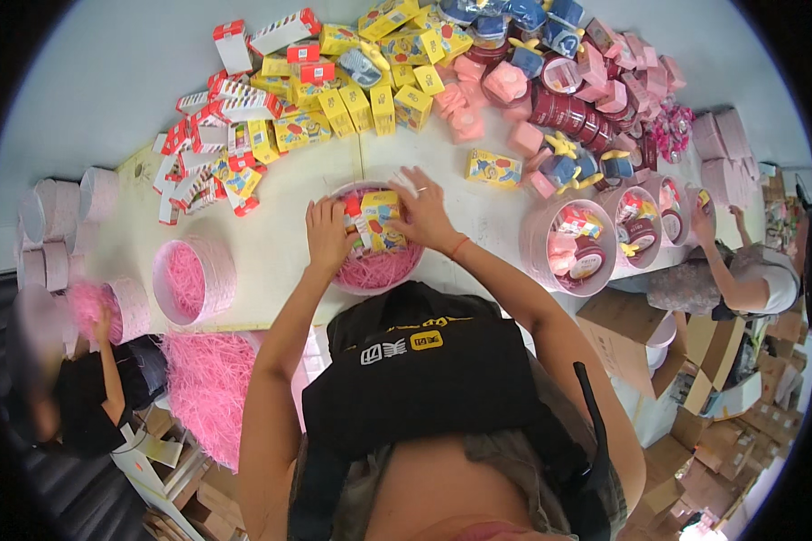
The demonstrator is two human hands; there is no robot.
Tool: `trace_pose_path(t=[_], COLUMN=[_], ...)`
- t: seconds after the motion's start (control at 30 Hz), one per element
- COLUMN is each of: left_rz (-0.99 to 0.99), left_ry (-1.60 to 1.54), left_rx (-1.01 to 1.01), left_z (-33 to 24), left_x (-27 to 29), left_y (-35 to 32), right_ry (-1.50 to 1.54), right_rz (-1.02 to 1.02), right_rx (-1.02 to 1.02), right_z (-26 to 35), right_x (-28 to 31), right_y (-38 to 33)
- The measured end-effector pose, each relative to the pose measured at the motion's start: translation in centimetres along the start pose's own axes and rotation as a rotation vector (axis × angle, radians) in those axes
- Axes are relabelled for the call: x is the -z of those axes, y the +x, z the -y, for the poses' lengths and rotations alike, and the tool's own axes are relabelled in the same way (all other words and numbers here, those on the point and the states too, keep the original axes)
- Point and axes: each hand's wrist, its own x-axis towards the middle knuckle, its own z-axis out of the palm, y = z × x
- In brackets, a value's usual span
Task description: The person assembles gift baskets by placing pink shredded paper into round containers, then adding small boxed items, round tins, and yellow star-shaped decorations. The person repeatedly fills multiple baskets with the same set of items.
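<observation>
A round pink gift box [376,287] stands in front of me, lined with pink shredded paper [381,270]. On the paper lie a yellow printed carton [385,222] and, against its left side, a narrow red-and-white carton [355,224]. My left hand [330,236] is at the left rim, its thumb and fingers closed in on the red-and-white carton. Over the right rim is my right hand [429,215], fingers apart, with the thumb side by the yellow carton's right edge. The undersides of both cartons are hidden.
Piled yellow cartons [356,108], red-and-white cartons [209,131], pink packages [465,117] and dark-red round tins [570,117] line the table's back. Filled round boxes [525,243] stand right; a paper-lined box [227,279] stands left. Co-workers' hands [105,323] [704,225] work at both sides.
</observation>
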Motion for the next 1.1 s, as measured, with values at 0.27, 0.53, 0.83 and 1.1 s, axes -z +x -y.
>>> trace_pose_path(t=[0.27, 0.53, 0.83, 1.1], left_rz=[0.041, 0.070, 0.125, 0.040], left_ry=[-0.014, -0.015, -0.145, -0.354], left_rx=[0.095, 0.105, -0.079, 0.064], left_z=[-0.6, 0.4, 1.9, 1.2], left_x=[1.4, 0.5, 2.5, 6.2], left_y=[-1.4, -1.7, 0.9, -1.9], right_ry=[-0.316, -0.100, 0.395, 0.223], right_rz=[-0.283, -0.280, 0.372, 0.418], right_rx=[-0.679, -0.648, 0.121, 0.225], right_z=[-21.2, -21.2, 5.7, 6.7], right_x=[-1.0, 0.4, 4.3, -4.7], right_y=[5.4, 5.6, 0.1, -2.2])
